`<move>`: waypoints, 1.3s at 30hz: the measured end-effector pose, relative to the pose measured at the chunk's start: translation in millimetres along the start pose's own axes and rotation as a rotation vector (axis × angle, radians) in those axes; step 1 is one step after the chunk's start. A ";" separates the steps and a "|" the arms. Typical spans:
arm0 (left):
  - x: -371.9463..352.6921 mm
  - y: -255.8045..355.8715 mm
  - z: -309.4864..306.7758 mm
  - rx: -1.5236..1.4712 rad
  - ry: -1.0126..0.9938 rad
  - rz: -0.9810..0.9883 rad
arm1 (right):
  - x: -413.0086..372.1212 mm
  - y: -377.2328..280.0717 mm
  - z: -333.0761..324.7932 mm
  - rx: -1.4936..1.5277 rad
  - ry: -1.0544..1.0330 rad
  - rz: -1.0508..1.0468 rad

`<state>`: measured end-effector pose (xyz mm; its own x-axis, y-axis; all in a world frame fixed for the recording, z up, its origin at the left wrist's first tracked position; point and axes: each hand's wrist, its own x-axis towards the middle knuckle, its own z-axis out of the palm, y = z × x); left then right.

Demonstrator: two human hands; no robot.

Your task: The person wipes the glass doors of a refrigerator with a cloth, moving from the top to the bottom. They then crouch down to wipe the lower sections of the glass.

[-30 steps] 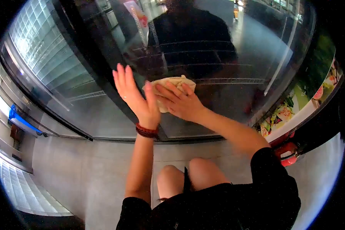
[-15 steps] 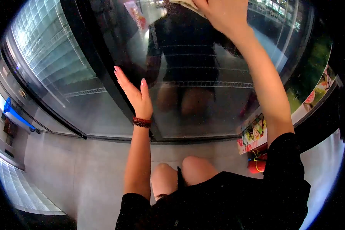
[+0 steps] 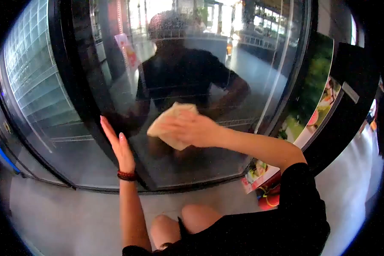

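My right hand (image 3: 198, 129) presses a cream cloth (image 3: 156, 129) flat against the dark glass door (image 3: 200, 164). The fingers lie over the cloth, which sticks out past them at the top, left and bottom. Lower and to the left, my left hand (image 3: 123, 153) rests on the black door frame (image 3: 83, 102), fingers stretched out and the thumb apart, holding nothing. A dark red beaded bracelet (image 3: 127, 176) circles the left wrist. A person in a dark shirt is reflected in the glass.
Another glass panel (image 3: 32, 72) with wire shelving behind it stands on the left. To the right is a green picture panel (image 3: 309, 81) beside a black edge. A red object with a yellow loop (image 3: 269, 201) sits low on the right, on the grey floor (image 3: 87, 213).
My right hand has come down the glass with the cloth, from the top edge to mid-height. The view has tilted up; my left hand stays on the frame.
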<state>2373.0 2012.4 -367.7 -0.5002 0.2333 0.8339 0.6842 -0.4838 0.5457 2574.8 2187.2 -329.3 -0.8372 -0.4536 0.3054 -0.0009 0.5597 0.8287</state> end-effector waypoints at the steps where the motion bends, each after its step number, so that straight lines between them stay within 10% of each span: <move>1: 0.1 1.4 0.5 0.002 -0.001 0.003 | -2.6 19.2 -16.1 0.032 -0.025 0.070; 11: -2.6 6.6 -8.8 0.143 0.013 -0.157 | -47.1 216.6 -136.5 -0.217 0.219 0.957; 22: 59.3 125.8 1.8 0.438 -0.085 -0.307 | 43.4 215.6 -144.3 -0.072 0.111 0.542; 39: 237.9 337.8 37.2 0.312 -0.044 -0.332 | -51.0 461.4 -277.5 -0.200 0.228 1.244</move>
<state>2504.8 1935.9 18.0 -0.7012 0.3718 0.6083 0.6209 -0.1010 0.7774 2768.8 2276.2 167.6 -0.1030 0.1786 0.9785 0.8099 0.5862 -0.0218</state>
